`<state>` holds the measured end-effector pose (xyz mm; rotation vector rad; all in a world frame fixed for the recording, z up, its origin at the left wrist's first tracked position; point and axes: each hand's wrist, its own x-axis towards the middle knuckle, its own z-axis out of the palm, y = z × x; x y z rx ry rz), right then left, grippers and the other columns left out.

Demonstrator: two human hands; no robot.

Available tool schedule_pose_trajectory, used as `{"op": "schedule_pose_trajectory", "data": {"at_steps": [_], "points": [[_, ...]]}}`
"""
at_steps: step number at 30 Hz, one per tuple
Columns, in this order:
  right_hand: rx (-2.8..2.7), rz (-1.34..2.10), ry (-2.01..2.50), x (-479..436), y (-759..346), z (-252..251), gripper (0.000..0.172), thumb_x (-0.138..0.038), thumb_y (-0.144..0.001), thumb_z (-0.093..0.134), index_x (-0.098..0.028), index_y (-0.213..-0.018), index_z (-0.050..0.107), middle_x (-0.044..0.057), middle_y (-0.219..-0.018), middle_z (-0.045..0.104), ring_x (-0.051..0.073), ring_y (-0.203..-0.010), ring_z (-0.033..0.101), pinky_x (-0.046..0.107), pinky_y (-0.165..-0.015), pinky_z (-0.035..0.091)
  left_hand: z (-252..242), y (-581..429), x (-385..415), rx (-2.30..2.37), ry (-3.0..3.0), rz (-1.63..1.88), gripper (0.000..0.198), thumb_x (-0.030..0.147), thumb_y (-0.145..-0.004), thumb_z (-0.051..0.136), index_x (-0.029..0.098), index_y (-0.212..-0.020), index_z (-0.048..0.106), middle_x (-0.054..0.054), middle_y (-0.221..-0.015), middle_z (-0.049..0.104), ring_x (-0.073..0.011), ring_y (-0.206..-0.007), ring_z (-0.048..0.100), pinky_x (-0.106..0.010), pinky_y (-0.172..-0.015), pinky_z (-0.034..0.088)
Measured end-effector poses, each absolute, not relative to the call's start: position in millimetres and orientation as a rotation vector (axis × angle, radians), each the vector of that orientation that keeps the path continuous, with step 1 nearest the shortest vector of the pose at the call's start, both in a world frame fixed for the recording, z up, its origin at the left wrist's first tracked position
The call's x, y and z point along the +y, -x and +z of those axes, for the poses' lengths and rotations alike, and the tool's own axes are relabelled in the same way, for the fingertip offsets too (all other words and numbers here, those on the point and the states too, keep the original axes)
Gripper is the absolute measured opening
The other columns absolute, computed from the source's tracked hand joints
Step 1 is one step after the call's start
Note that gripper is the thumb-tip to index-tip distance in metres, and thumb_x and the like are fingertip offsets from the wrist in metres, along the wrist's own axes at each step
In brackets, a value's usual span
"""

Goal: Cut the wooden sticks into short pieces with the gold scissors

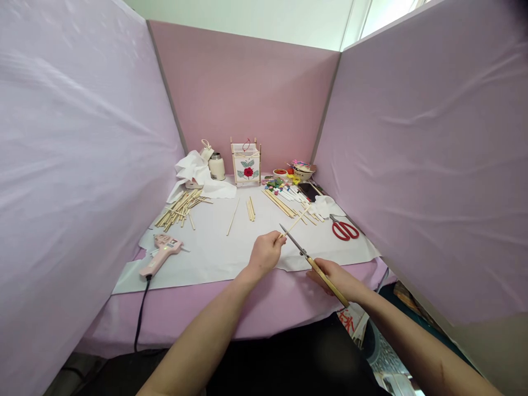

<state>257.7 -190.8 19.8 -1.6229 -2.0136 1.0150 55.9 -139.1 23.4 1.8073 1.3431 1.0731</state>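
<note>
My left hand [267, 254] is shut on the near end of a thin bamboo stick [296, 222], which points up and to the right. My right hand [331, 278] grips the wooden handle of a long, narrow knife [322, 274]. Its steel blade [293, 240] reaches up and to the left and crosses the stick close to my left fingers. Whether blade and stick touch, I cannot tell. Below my hands lies the ragged front edge of a white paper sheet [206, 258].
Loose bamboo sticks [179, 209] lie heaped at left, near a pink hot glue gun [161, 253] with a black cord. Red-handled scissors [345, 230] lie at right. Craft supplies and a paper lantern [246, 162] stand at the back, within lilac panels [243, 93].
</note>
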Motion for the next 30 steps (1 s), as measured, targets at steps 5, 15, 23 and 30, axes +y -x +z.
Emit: {"op": "schedule_pose_trajectory", "data": {"at_steps": [5,15,23,30], "points": [[-2.133,0.949,1.533,-190.2,-275.1,20.4,0.026,-0.042,-0.082,0.051,-0.019,-0.071,0.044,-0.002,-0.066,0.049,0.012,-0.059,0.042,0.023,-0.054,0.033,32.3,-45.0,-136.9,0.866,-1.252,0.778,0.025,0.040,-0.081,0.049,0.017,-0.074,0.052,0.008,-0.046,0.030,-0.0049,-0.038,0.016,-0.021,-0.041,0.013],[-2.099,0.926,1.596,-187.0,-276.5,17.6,0.026,-0.042,-0.083,0.051,-0.019,-0.071,0.046,-0.002,-0.065,0.051,0.013,-0.059,0.044,0.024,-0.053,0.032,28.4,-51.2,-135.5,1.116,-1.511,0.906,0.026,0.040,-0.084,0.046,0.017,-0.073,0.050,0.003,-0.058,0.043,-0.0073,-0.046,0.031,-0.021,-0.047,0.022],[-2.006,0.991,1.649,-190.1,-261.4,16.7,0.029,-0.046,-0.083,0.051,-0.019,-0.071,0.047,-0.001,-0.061,0.051,0.014,-0.056,0.046,0.024,-0.051,0.032,23.8,-58.5,-139.8,1.459,-1.961,1.105,0.030,0.033,-0.087,0.042,0.019,-0.060,0.044,0.001,-0.056,0.044,-0.0115,-0.054,0.037,-0.025,-0.056,0.025],[-2.161,0.960,1.493,-191.5,-283.8,17.5,0.028,-0.043,-0.083,0.051,-0.020,-0.070,0.042,-0.003,-0.064,0.046,0.012,-0.058,0.039,0.023,-0.054,0.032,37.9,-33.3,-132.2,0.716,-1.136,0.554,0.021,0.037,-0.080,0.049,0.017,-0.078,0.050,0.010,-0.048,0.023,-0.0045,-0.039,0.007,-0.021,-0.040,0.009]]}}
